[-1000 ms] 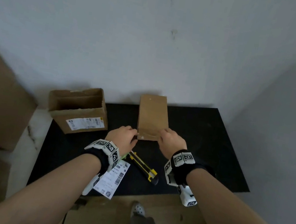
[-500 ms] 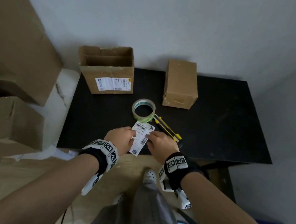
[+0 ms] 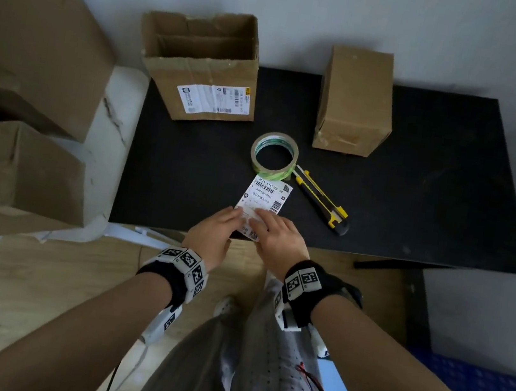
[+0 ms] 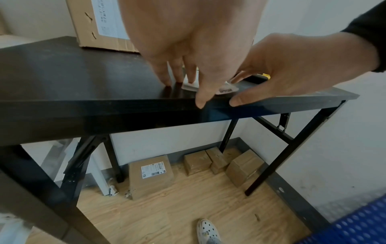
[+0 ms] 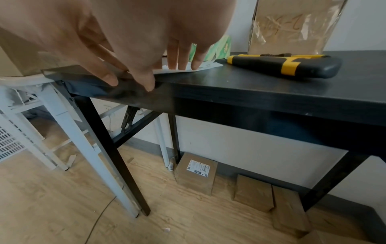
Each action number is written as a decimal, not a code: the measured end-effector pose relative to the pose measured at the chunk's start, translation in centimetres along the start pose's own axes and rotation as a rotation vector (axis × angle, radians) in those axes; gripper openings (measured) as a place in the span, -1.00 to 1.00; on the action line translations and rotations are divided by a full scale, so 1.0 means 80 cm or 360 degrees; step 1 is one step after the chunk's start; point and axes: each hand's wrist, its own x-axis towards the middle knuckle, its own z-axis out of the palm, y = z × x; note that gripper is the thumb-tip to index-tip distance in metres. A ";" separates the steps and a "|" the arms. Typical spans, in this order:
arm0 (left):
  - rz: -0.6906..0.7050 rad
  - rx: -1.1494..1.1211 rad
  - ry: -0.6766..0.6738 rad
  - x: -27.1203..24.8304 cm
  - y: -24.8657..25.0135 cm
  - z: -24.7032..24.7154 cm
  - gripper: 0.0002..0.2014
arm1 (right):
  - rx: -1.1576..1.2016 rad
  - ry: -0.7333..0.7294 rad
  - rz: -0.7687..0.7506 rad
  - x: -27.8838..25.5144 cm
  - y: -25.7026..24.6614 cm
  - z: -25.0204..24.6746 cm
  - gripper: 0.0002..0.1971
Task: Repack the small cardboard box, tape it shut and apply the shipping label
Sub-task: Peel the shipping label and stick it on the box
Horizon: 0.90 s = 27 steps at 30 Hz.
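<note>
The shipping label [image 3: 265, 200] lies flat at the black table's [image 3: 433, 201] front edge, long axis running front to back and leaning slightly right; barcodes show, the small print is unreadable. Left hand [image 3: 214, 235] and right hand [image 3: 278, 239] press its near end with straight fingers. The taped small cardboard box [image 3: 355, 102] stands upright at the back edge. An open, labelled carton [image 3: 202, 66] at the back-left corner shows no contents. A tape roll [image 3: 274, 157] and a yellow utility knife [image 3: 321, 201] lie mid-table.

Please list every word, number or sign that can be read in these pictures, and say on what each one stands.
"190A A161-BB 28": top line of the shipping label, roughly; the small print and barcodes below are unreadable.
Label on the open box: too small to read.
Print on the tape roll: blurred.
Handwriting under tape on the small box: illegible.
Wristband markers: square codes, no words.
</note>
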 end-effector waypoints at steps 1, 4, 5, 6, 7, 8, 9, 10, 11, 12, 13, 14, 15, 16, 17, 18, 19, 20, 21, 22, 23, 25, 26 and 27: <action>-0.0002 0.0008 0.0012 0.001 0.000 -0.001 -0.45 | 0.0006 0.0036 -0.0010 0.001 -0.001 -0.001 -0.54; 0.0007 0.0035 0.0009 0.003 0.002 -0.005 -0.48 | 0.0010 0.0017 -0.0015 0.002 0.000 -0.003 -0.63; 0.0007 0.0044 0.0004 0.003 0.002 -0.005 -0.50 | 0.0001 -0.0022 -0.0009 0.002 0.001 -0.004 -0.64; 0.0006 0.0051 0.0001 0.002 0.002 -0.006 -0.53 | 0.0013 -0.0078 -0.0003 0.002 0.002 -0.005 -0.65; 0.0004 0.0059 0.0000 0.001 0.002 -0.007 -0.58 | 0.0032 -0.0123 -0.0001 0.002 0.002 -0.007 -0.68; 0.0002 0.0065 0.0002 0.000 0.003 -0.007 -0.63 | 0.0054 -0.0173 0.0001 0.002 0.002 -0.011 -0.74; 0.0001 0.0066 0.0000 -0.001 0.003 -0.008 -0.67 | 0.0088 -0.0207 0.0019 0.003 0.002 -0.017 -0.81; -0.0001 0.0059 -0.0002 -0.002 0.005 -0.010 -0.71 | 0.0126 -0.0244 0.0056 0.003 0.001 -0.025 -0.84; -0.0005 0.0049 0.0010 -0.003 0.006 -0.012 -0.74 | 0.0156 -0.0270 0.0105 0.005 0.000 -0.034 -0.84; -0.0010 0.0035 0.0042 -0.004 0.009 -0.016 -0.76 | 0.0185 -0.0268 0.0163 0.006 -0.001 -0.043 -0.82; -0.0020 0.0012 0.0079 -0.004 0.011 -0.021 -0.79 | 0.0217 -0.0256 0.0224 0.007 -0.002 -0.055 -0.80; -0.0026 -0.0024 0.0119 -0.004 0.015 -0.028 -0.80 | 0.0253 -0.0228 0.0279 0.008 -0.003 -0.069 -0.79; -0.0029 -0.0061 0.0146 -0.002 0.019 -0.037 -0.82 | 0.0298 -0.0185 0.0333 0.009 -0.003 -0.081 -0.78; -0.0028 -0.0102 0.0166 0.000 0.024 -0.048 -0.84 | 0.0346 -0.0130 0.0379 0.010 -0.003 -0.094 -0.78; -0.0028 -0.0146 0.0186 0.003 0.028 -0.060 -0.85 | 0.0404 -0.0082 0.0428 0.012 -0.001 -0.105 -0.77; -0.0015 -0.0193 0.0232 0.007 0.034 -0.072 -0.85 | 0.0476 -0.0023 0.0474 0.014 0.001 -0.116 -0.78; 0.0007 -0.0235 0.0302 0.011 0.040 -0.085 -0.82 | 0.0553 0.0042 0.0529 0.015 0.003 -0.127 -0.79; 0.0040 -0.0275 0.0398 0.016 0.046 -0.097 -0.75 | 0.0616 0.0118 0.0580 0.017 0.005 -0.138 -0.80; 0.0073 -0.0310 0.0504 0.021 0.052 -0.108 -0.67 | 0.0664 0.0195 0.0629 0.019 0.008 -0.148 -0.81; 0.0111 -0.0343 0.0615 0.025 0.059 -0.119 -0.62 | 0.0704 0.0261 0.0670 0.021 0.012 -0.159 -0.81; 0.0142 -0.0366 0.0702 0.030 0.066 -0.129 -0.63 | 0.0735 0.0310 0.0711 0.023 0.015 -0.170 -0.81; 0.0208 -0.0406 0.0744 0.040 0.082 -0.148 -0.76 | 0.0770 0.0401 0.0767 0.026 0.023 -0.190 -0.80; 0.0254 -0.0438 0.0708 0.047 0.090 -0.156 -0.82 | 0.0777 0.0446 0.0775 0.028 0.028 -0.200 -0.80; 0.0290 -0.0485 0.0643 0.053 0.099 -0.162 -0.85 | 0.0779 0.0477 0.0780 0.030 0.032 -0.208 -0.81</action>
